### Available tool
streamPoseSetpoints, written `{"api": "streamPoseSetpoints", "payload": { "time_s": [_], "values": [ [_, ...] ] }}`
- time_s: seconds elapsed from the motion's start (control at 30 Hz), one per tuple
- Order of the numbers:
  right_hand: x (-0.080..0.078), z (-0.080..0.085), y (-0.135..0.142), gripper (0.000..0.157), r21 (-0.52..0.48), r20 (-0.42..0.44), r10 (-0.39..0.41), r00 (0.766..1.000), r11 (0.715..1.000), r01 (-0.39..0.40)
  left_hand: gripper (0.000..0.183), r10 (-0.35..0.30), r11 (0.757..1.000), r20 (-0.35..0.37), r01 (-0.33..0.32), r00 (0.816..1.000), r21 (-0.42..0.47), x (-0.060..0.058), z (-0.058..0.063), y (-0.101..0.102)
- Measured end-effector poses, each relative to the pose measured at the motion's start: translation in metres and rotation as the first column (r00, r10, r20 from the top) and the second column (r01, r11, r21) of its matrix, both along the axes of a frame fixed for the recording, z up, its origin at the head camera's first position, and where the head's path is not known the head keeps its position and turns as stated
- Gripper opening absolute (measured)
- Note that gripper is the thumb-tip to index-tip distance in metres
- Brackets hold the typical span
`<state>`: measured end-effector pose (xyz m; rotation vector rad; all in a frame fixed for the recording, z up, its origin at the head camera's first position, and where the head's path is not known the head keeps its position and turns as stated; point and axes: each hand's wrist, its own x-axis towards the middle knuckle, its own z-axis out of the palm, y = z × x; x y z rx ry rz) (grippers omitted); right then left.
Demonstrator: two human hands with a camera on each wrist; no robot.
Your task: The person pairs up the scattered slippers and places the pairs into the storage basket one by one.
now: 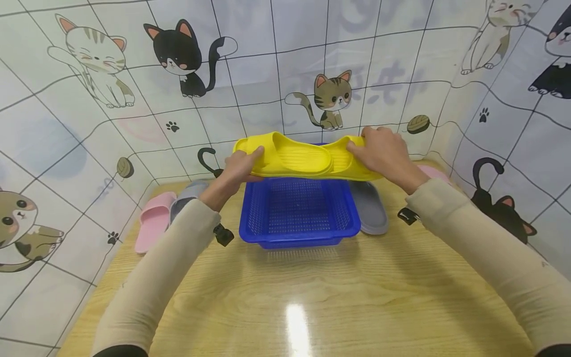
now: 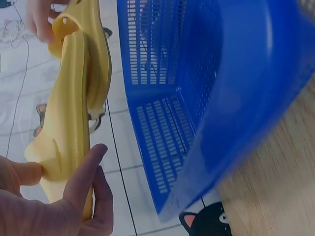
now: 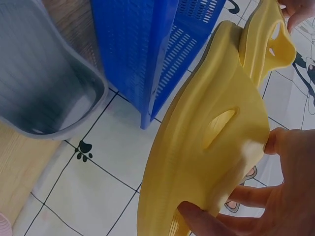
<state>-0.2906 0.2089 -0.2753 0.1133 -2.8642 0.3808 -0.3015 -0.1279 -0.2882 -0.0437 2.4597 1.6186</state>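
Two yellow slippers are held up side to side over the blue basket, the heel of the left slipper overlapping the right slipper. My left hand grips the left one at its strap end, thumb on top and fingers beneath. At the other end, my right hand pinches the right slipper by its strap. Slots in the yellow strap show up close in the right wrist view. Below them stands the mesh-walled blue basket, with nothing visible inside and its back rim mostly hidden by the slippers.
A grey slipper lies against the basket's right side. To the left are a pink slipper and a grey-blue slipper; part of another pink item shows behind my right wrist. A cat-print tiled wall rises behind the wooden table.
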Motion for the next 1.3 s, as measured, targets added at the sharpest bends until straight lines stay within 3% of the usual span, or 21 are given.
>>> {"api": "streamPoseSetpoints", "payload": {
  "time_s": [0.23,0.4,0.5,0.6,0.83,1.03,1.2,1.3],
  "values": [
    [0.000,0.002,-0.010,0.052,0.014,0.041,-0.002,0.999,1.000,0.002,0.062,0.056,0.998,-0.071,-0.056,0.996,-0.007,0.011,-0.001,0.014],
    [0.000,0.002,-0.014,0.053,0.020,0.040,-0.012,0.999,1.000,0.012,0.054,0.128,0.989,-0.204,-0.140,0.971,-0.046,0.016,0.002,0.020],
    [0.000,0.003,-0.014,0.053,0.025,0.031,-0.019,0.999,1.000,0.018,0.052,0.139,0.981,-0.265,-0.168,0.954,-0.092,0.018,0.003,0.022],
    [0.001,0.002,-0.015,0.055,0.021,0.027,-0.009,1.000,1.000,0.008,0.052,0.143,0.981,-0.264,-0.172,0.954,-0.089,0.019,0.003,0.027],
    [0.003,-0.002,-0.020,0.055,-0.017,-0.034,0.014,0.999,1.000,-0.015,0.054,0.168,0.986,-0.191,-0.161,0.967,0.052,0.017,-0.001,0.037],
    [0.001,-0.005,-0.028,0.055,0.046,-0.044,0.025,0.999,0.999,-0.022,0.048,0.189,0.978,-0.236,-0.205,0.953,-0.042,0.024,0.002,0.052],
    [-0.002,-0.012,-0.036,0.055,0.089,-0.046,0.021,0.999,0.996,-0.017,0.050,0.136,0.982,-0.236,-0.162,0.962,-0.093,0.028,0.002,0.068],
    [-0.003,-0.015,-0.036,0.057,0.088,-0.031,0.021,0.999,0.996,-0.018,0.049,0.146,0.981,-0.231,-0.170,0.962,-0.088,0.027,0.000,0.068]
  ]
}}
